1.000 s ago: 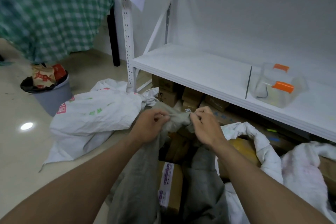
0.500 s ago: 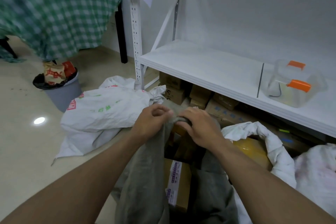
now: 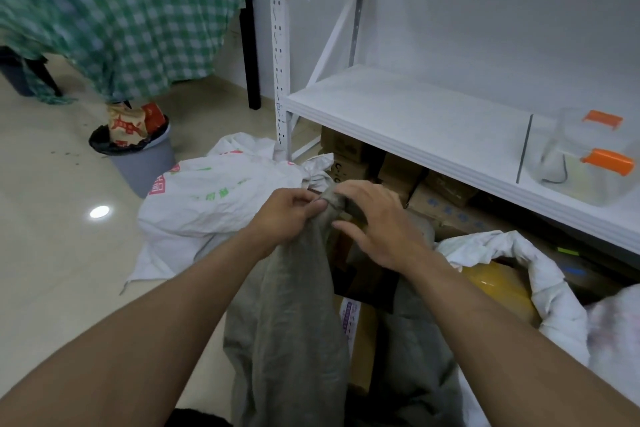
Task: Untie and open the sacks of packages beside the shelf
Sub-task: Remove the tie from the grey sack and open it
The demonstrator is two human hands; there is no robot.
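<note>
Grey sack [image 3: 294, 305] stands just in front of the white shelf [image 3: 398, 107], boxes [image 3: 360, 333] showing through its gap. Left hand [image 3: 285, 215] pinches the bunched rim; right hand [image 3: 379, 222] lies over it, fingers straight, gripping nothing. Cloth looks soft, limp; load probably heavy. Best hold: rim edges.

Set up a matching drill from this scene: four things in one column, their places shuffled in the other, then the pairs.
1 grey sack
2 clear box
3 bin
4 brown cartons

A on the shelf
B under the shelf
C gripped by the left hand
D on the floor near the checked cloth

Pairs: 1-C, 2-A, 3-D, 4-B
</note>
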